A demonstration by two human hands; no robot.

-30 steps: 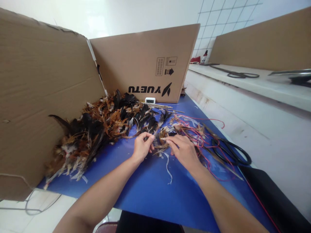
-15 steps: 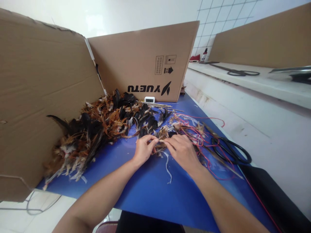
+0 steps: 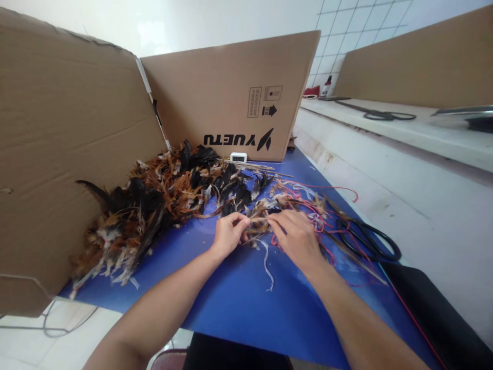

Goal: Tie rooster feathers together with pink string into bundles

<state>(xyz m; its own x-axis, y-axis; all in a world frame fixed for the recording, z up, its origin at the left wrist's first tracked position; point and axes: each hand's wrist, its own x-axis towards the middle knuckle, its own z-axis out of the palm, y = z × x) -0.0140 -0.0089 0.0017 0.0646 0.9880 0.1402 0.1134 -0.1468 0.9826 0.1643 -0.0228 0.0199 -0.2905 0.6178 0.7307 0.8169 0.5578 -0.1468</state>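
Observation:
Between my two hands stretches a small pale brown feather (image 3: 258,220). My left hand (image 3: 227,235) pinches one end between thumb and fingertips. At the other end, the closed fingers of my right hand (image 3: 296,237) also grip it; the exact contact is too small to make out. Both hands are just above the blue tabletop (image 3: 227,303). Loose brown feathers lie behind and under the fingers, partly hidden by them. A strand of white string (image 3: 266,267) trails on the table between my wrists.
A large heap of brown and black feathers (image 3: 181,190) lies left, against cardboard panels (image 3: 219,92). A white digital clock (image 3: 238,158) and thin sticks (image 3: 265,168) are behind. On the right are tangled red string (image 3: 339,187), black-handled scissors (image 3: 372,240) and a black pad (image 3: 427,303).
My right hand has moved slightly right, away from my left, and more of the feather shows between them. My left hand has hardly moved.

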